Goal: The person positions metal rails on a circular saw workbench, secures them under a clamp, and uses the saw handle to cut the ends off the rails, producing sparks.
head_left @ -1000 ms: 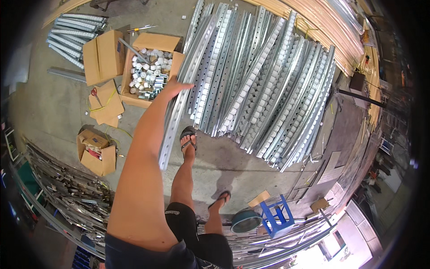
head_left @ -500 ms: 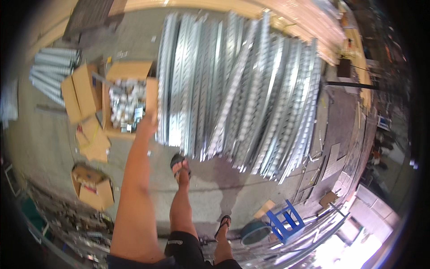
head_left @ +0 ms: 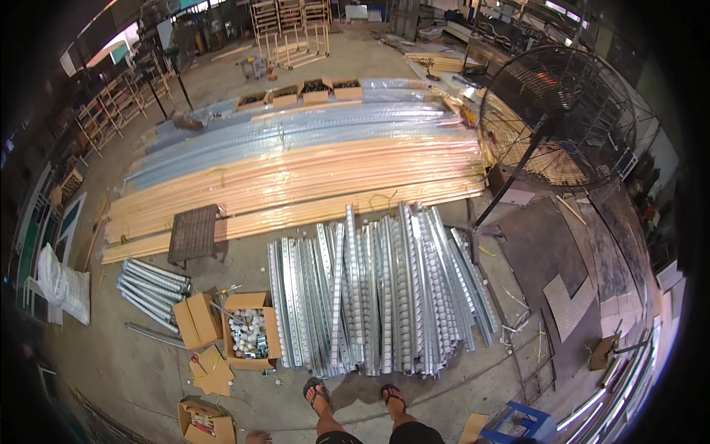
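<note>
At the lower edge only a small part of my left hand (head_left: 259, 438) shows. Its fingers are too cut off to read, so whether it holds anything cannot be told. The nearest thing to it is a small open carton (head_left: 225, 427) with reddish and pale pieces inside. Farther ahead stands a bigger open cardboard box (head_left: 255, 363), filled with small white-capped metal fittings (head_left: 248, 331). Right of that box, a wide row of perforated galvanized steel channels (head_left: 370, 296) lies side by side on the floor, beyond my sandalled feet. My right hand is out of view.
A small dark slatted table (head_left: 194, 235) stands before long wrapped tan bars (head_left: 296, 177). Short metal tubes (head_left: 151, 290) lie at left. A large caged fan (head_left: 555, 118) rises at right. Near my right foot is a blue plastic stool (head_left: 521, 422).
My left arm was stretched to the box of fittings; it has drawn back toward me, almost out of the picture. The view has tilted up, bringing in more of the workshop.
</note>
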Demonstrator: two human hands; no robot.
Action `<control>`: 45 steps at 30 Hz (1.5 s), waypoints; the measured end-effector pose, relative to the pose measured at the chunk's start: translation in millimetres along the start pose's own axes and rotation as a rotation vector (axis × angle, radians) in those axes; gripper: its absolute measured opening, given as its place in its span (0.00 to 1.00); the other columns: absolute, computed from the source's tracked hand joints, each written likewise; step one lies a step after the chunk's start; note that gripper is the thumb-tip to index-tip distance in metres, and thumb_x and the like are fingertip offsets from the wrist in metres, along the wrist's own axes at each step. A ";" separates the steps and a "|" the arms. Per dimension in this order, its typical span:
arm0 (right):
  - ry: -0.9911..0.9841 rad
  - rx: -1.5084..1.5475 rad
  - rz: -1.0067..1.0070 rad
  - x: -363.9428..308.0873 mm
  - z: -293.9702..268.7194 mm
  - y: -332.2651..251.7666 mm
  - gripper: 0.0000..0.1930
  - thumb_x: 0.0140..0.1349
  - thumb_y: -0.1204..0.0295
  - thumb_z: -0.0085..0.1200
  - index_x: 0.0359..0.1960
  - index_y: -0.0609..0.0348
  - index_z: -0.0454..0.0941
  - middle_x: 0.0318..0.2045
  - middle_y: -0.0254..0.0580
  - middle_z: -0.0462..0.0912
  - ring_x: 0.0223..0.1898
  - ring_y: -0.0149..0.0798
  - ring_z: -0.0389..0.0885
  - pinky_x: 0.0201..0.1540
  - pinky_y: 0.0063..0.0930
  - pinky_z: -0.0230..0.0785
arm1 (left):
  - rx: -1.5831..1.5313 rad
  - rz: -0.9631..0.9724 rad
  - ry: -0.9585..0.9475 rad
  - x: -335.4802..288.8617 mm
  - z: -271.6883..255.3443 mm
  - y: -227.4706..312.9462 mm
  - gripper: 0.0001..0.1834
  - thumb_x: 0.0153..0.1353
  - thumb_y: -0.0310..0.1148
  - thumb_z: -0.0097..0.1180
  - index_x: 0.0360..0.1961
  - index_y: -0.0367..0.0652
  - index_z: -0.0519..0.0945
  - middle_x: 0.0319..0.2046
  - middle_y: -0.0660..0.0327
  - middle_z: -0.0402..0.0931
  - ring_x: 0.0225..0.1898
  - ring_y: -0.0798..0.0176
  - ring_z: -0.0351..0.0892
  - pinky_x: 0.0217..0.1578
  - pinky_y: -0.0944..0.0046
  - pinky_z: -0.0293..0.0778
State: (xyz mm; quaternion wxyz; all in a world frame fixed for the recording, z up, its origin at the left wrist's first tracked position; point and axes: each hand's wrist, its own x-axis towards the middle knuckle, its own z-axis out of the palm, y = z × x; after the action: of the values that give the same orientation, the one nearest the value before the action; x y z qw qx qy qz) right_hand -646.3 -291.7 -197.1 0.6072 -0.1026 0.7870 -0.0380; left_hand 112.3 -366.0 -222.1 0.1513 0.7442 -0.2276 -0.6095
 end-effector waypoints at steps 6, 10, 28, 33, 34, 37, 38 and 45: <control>-0.124 -0.024 -0.058 54.1 -143.6 -50.5 0.17 0.65 0.65 0.54 0.48 0.66 0.76 0.42 0.53 0.84 0.41 0.47 0.86 0.36 0.39 0.81 | -0.110 0.036 -0.069 -104.3 125.6 54.4 0.30 0.61 0.48 0.62 0.58 0.41 0.75 0.42 0.53 0.83 0.46 0.56 0.82 0.50 0.57 0.75; 0.010 -0.347 -0.291 91.9 -176.1 -155.7 0.17 0.64 0.65 0.53 0.48 0.66 0.75 0.41 0.57 0.83 0.36 0.51 0.86 0.34 0.44 0.80 | 0.292 0.306 -0.107 -216.4 197.7 91.8 0.30 0.61 0.48 0.63 0.56 0.38 0.76 0.42 0.53 0.83 0.44 0.60 0.82 0.47 0.59 0.76; -0.750 -1.322 -1.077 -92.4 402.3 -261.0 0.15 0.64 0.71 0.53 0.50 0.61 0.74 0.28 0.47 0.82 0.24 0.43 0.83 0.23 0.37 0.76 | -0.740 -0.627 0.538 -429.1 539.3 -388.1 0.20 0.61 0.46 0.56 0.44 0.40 0.82 0.38 0.55 0.82 0.39 0.55 0.81 0.43 0.54 0.74; -0.931 -1.147 -0.930 -195.7 451.6 -150.3 0.16 0.67 0.70 0.51 0.55 0.62 0.72 0.33 0.48 0.82 0.30 0.43 0.84 0.31 0.37 0.80 | -0.564 -0.391 0.406 -431.3 566.0 -401.7 0.18 0.60 0.46 0.56 0.40 0.43 0.83 0.37 0.54 0.83 0.37 0.56 0.81 0.41 0.53 0.74; -0.953 -1.289 -0.935 -213.8 462.7 -116.5 0.17 0.67 0.69 0.52 0.54 0.62 0.73 0.34 0.48 0.83 0.31 0.43 0.84 0.33 0.37 0.80 | -0.557 -0.343 0.447 -426.7 560.8 -427.3 0.18 0.59 0.46 0.56 0.39 0.43 0.84 0.36 0.54 0.83 0.36 0.56 0.81 0.41 0.53 0.75; -1.117 -1.812 -0.905 -240.2 475.3 -15.3 0.17 0.66 0.65 0.56 0.53 0.60 0.75 0.40 0.48 0.84 0.37 0.43 0.86 0.39 0.38 0.79 | -0.170 -0.164 0.706 -414.8 556.8 -494.9 0.17 0.57 0.46 0.56 0.37 0.45 0.85 0.35 0.53 0.83 0.34 0.57 0.82 0.39 0.53 0.75; -1.102 -1.993 -0.855 -244.3 479.5 16.4 0.17 0.66 0.65 0.56 0.53 0.60 0.76 0.41 0.48 0.84 0.38 0.44 0.86 0.40 0.38 0.79 | -0.070 -0.170 0.871 -420.1 553.1 -516.5 0.17 0.57 0.46 0.56 0.36 0.46 0.85 0.35 0.53 0.84 0.33 0.57 0.82 0.39 0.53 0.76; -1.095 -2.708 -0.734 -209.2 529.4 49.7 0.18 0.63 0.63 0.58 0.50 0.59 0.78 0.40 0.46 0.85 0.38 0.42 0.86 0.37 0.39 0.78 | -1.827 -0.063 1.533 -556.7 475.8 -463.8 0.18 0.62 0.40 0.61 0.47 0.38 0.79 0.36 0.60 0.81 0.33 0.63 0.82 0.34 0.63 0.76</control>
State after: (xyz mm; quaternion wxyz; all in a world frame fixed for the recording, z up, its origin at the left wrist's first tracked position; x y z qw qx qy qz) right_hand -91.4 -165.3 -145.5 0.2237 -0.7567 -0.1602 0.5931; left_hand -365.9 344.7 -89.1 0.7064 0.5364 0.4586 0.0539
